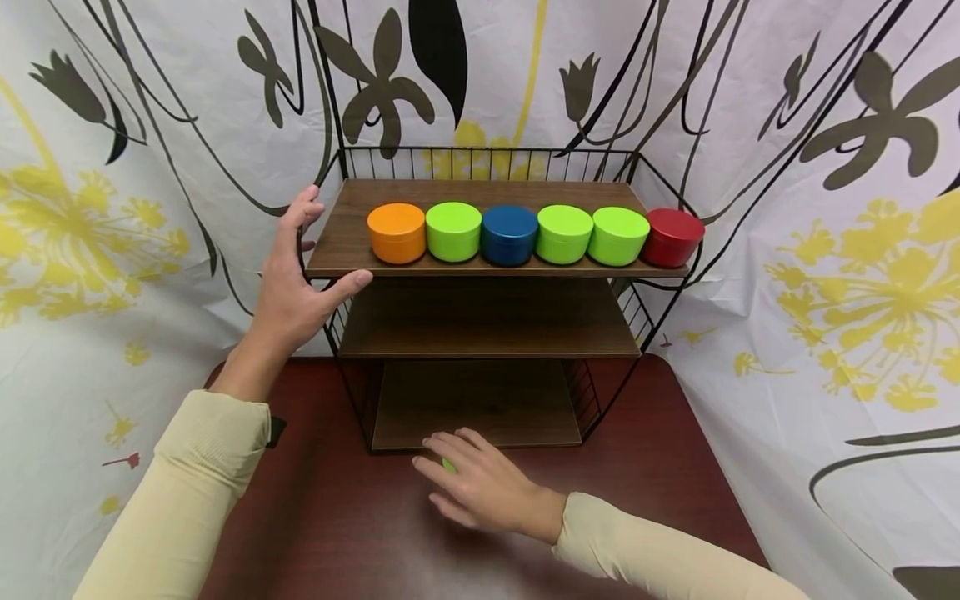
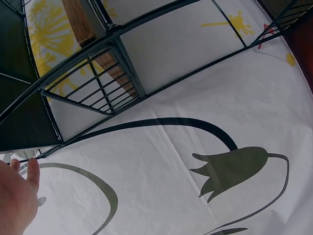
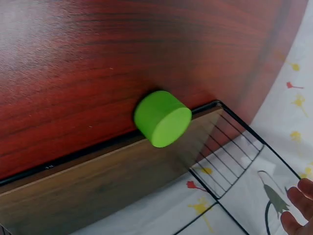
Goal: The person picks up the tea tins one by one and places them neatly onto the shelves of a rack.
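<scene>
A black wire rack with wooden shelves stands on the dark red table. My left hand (image 1: 288, 279) is at the left end of its top shelf (image 1: 487, 193), thumb extended along the front edge and fingers at the side wire. Low at the front, my right hand (image 1: 480, 483) is over a green round container (image 3: 164, 117), with its fingers stretched out and a bit of green showing between them. In the right wrist view the container is by the front edge of the bottom shelf (image 3: 93, 188), with no fingers touching it. Fingertips (image 3: 301, 198) appear at the lower right.
Along the top shelf's front sit an orange container (image 1: 397, 233), several green ones, a blue one (image 1: 510, 237) and a red one (image 1: 672, 238). A middle shelf (image 1: 487, 317) lies below. Flower-printed cloth (image 1: 825, 275) surrounds the table (image 1: 337, 500).
</scene>
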{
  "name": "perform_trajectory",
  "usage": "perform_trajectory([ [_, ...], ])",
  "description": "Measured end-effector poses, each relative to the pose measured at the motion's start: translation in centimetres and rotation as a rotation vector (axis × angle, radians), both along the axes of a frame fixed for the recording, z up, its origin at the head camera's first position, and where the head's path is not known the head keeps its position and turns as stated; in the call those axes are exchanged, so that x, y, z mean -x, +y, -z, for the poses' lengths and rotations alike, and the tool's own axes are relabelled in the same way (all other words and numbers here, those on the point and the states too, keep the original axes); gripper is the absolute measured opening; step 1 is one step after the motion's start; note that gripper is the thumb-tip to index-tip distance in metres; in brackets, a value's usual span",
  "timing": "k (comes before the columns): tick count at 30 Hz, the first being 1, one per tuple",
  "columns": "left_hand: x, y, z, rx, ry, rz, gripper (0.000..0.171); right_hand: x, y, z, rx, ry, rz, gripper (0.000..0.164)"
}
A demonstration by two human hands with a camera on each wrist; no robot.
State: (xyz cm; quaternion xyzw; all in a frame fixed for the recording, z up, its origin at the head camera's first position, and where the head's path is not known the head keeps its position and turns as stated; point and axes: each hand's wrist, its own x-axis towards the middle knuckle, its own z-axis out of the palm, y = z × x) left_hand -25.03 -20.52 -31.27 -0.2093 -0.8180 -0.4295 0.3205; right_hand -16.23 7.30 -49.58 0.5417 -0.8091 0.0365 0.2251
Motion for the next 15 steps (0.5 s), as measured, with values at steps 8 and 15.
perform_trajectory([
  [8, 0.0, 0.0, -0.1, -0.003, -0.004, -0.005, 0.08, 0.3, 0.5, 2.0, -0.022, -0.05, 0.052, 0.047],
  [15, 0.0, 0.1, -0.1, -0.001, -0.004, -0.008, 0.081, 0.8, 0.9, 3.9, -0.003, -0.051, 0.08, 0.051],
])
